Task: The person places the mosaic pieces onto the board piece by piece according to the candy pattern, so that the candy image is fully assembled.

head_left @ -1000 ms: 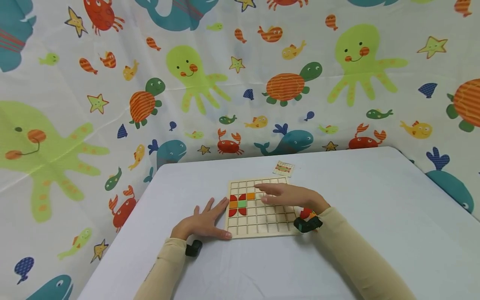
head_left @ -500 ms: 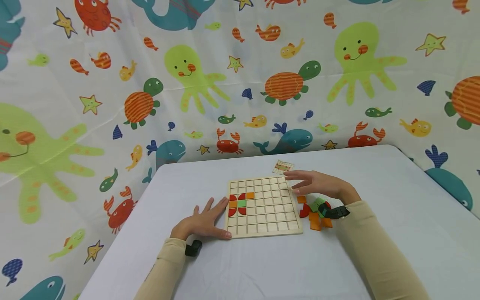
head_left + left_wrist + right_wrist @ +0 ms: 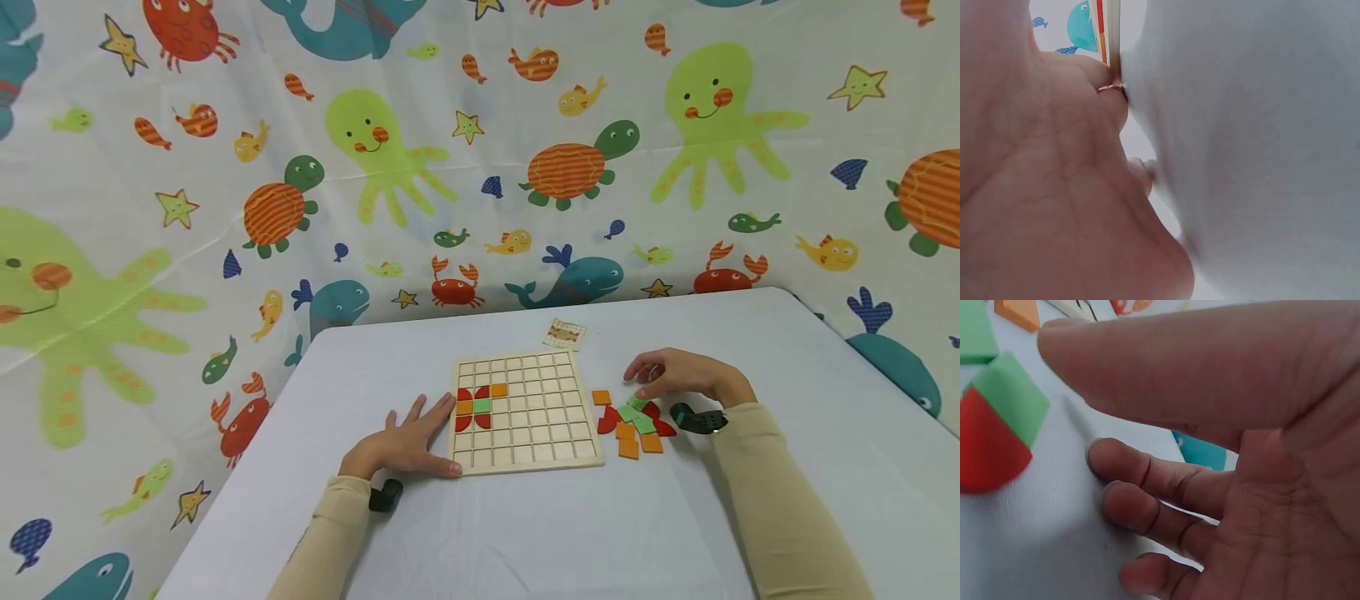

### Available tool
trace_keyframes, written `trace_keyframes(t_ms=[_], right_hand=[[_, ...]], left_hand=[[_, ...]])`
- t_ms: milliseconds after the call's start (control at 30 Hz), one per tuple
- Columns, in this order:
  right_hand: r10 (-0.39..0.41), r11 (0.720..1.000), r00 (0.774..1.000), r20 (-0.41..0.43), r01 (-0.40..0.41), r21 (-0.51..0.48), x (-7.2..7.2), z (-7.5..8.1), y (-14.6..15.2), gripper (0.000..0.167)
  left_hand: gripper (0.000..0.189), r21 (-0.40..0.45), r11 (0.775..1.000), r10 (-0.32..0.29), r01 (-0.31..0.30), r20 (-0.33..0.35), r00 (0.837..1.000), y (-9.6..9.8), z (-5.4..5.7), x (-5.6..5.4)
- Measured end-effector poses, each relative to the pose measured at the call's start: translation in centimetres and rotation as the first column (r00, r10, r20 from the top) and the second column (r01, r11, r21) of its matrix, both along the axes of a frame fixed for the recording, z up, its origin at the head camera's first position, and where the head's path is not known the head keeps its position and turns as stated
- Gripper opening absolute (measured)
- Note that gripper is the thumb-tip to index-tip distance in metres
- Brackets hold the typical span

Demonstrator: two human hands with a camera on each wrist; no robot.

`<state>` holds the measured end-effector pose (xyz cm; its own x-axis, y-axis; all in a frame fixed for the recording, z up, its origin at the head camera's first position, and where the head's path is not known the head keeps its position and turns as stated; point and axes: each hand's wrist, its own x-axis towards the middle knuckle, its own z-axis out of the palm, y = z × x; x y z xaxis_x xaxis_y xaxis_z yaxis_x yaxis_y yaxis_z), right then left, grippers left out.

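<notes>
My left hand (image 3: 401, 447) rests on the table with its fingers spread. Its thumb and index finger touch the left edge of a pale wooden grid board (image 3: 547, 433). Set in the board's left columns are red rounded tiles (image 3: 483, 422), a green square tile (image 3: 482, 406) and orange square tiles (image 3: 498, 390). To the right of the board, my right hand (image 3: 682, 373) is at the far side of a loose tile pile, its fingers loosely bent. In the right wrist view nothing lies between thumb and fingers; a green tile (image 3: 1019, 394) and a red tile (image 3: 991, 450) lie beside them.
Loose orange tiles (image 3: 628, 448) lie at the pile's near side, and a single orange tile (image 3: 601, 397) lies close to the board's right edge. A small printed pattern card (image 3: 565, 334) lies behind the board. A sea-animal curtain (image 3: 480, 192) hangs behind the white table (image 3: 525, 542).
My right hand has moved from above the board rightward to the far side of the loose tiles, uncovering the board's right part and the pile. The left hand has stayed in place.
</notes>
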<state>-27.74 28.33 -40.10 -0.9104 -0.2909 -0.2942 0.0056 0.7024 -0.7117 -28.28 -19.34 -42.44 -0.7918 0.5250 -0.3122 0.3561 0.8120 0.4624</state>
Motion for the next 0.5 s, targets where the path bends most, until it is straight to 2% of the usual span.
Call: trace_keyframes(t_ms=[267, 500], right_hand=[[0.014, 1.0, 0.999, 0.051, -0.014, 0.011, -0.1, -0.2, 0.2, 0.025], [0.021, 0.995, 0.999, 0.027, -0.023, 0.095, -0.5, -0.4, -0.6, 0.023]], left_hand=[[0.122, -0.04, 0.999, 0.015, -0.015, -0.002, 1.0, 0.1, 0.0, 0.0], [0.122, -0.045, 0.999, 0.017, -0.017, 0.005, 1.0, 0.0, -0.1, -0.1]])
